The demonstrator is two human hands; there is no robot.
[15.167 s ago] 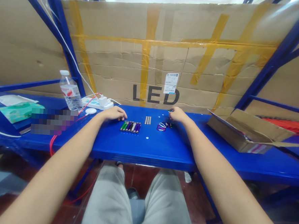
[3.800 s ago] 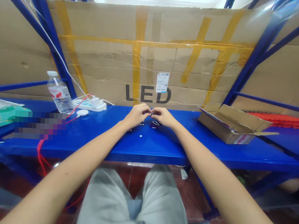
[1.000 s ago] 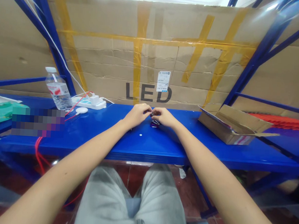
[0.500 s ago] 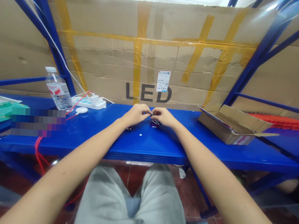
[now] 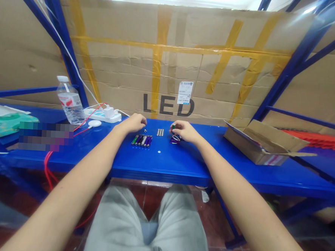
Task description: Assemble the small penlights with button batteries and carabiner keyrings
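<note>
On the blue shelf (image 5: 165,167) lies a row of several small coloured metal tubes (image 5: 141,140), with a cluster of small silver button cells (image 5: 160,132) to its right. My left hand (image 5: 134,123) rests curled just behind the tubes, close to a tiny silver part (image 5: 145,130); I cannot make out anything in it. My right hand (image 5: 182,130) pinches a small green tube (image 5: 173,127) upright, just above a pile of coloured clips (image 5: 175,140). A single white dot (image 5: 159,152) lies nearer me.
A water bottle (image 5: 70,101), a white power strip (image 5: 103,115) with red and white cables and a white puck (image 5: 94,123) stand at the left. An open cardboard box (image 5: 264,144) sits at the right. Taped cardboard marked LED (image 5: 171,65) closes the back.
My hands, joined together over the clips half a second ago, have parted: the left moved left behind the tube row, the right kept a small green tube.
</note>
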